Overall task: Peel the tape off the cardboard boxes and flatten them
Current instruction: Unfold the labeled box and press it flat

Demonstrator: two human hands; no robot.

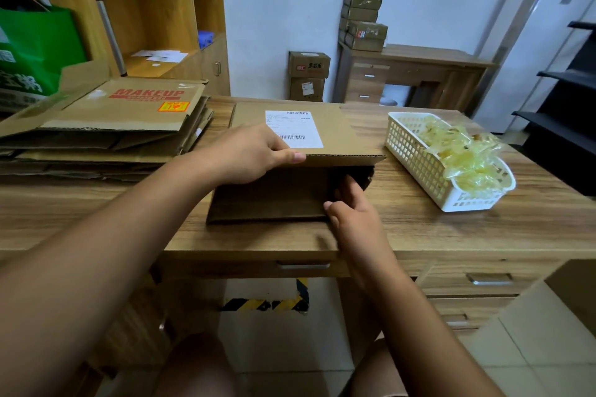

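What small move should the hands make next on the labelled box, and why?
Probably draw the fingers of the right hand out of the box and press its top panel down with the left hand. Its near end gapes open with no tape visible, so it looks ready to collapse flat for the stack of flattened boxes.

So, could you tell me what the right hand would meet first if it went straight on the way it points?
The right hand points into the dark open end of the box, so it would likely meet the box's inside wall first; how deep is unclear.
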